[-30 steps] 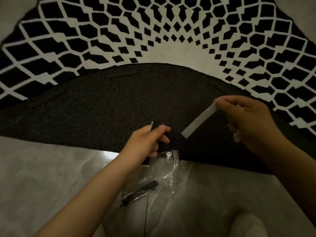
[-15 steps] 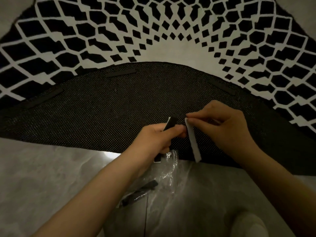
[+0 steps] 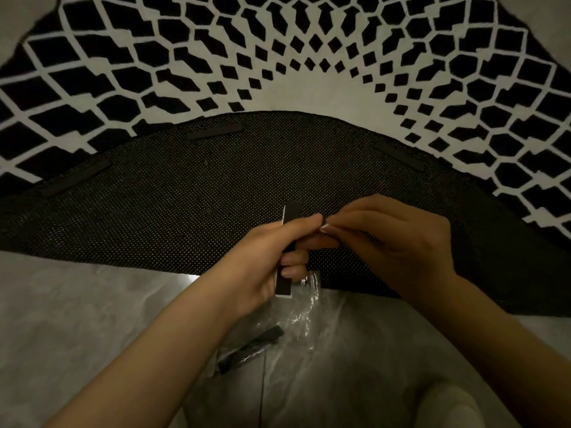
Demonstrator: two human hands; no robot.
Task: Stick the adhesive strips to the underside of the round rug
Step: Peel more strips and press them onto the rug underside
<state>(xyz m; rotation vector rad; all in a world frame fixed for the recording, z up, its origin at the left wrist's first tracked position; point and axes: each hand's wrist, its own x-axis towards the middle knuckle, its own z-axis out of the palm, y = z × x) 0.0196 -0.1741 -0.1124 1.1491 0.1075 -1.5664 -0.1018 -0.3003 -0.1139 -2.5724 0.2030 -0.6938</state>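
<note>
Along the folded-back near edge of the round rug (image 3: 92, 72), the dark dotted underside (image 3: 185, 211) was turned upward, presumably so that strips could be pressed onto it. Three black strips were already seen stuck near the curved fold line: a left strip (image 3: 77, 177), a middle strip (image 3: 214, 131) and a right strip (image 3: 398, 156), set well apart, apparently to spread the hold around the rim. Below the underside, pale floor (image 3: 77, 304) was visible.

Near the middle, the left hand (image 3: 272, 257) was curled around a black adhesive strip (image 3: 287, 251), which was held roughly upright above the underside, its top and bottom ends protruding from the fingers. This grip was judged to steady the strip while its backing was worked. Beneath the hand, a crumpled clear plastic bag (image 3: 296, 319) lay on the floor, with spare dark strips (image 3: 250, 347) seen inside it.

To the right, the right hand (image 3: 392, 239) was brought against the left thumb, its fingertips (image 3: 327, 227) pinched together on something small and pale; whether this was backing paper cannot be told. The held strip was not yet applied to the underside.
</note>
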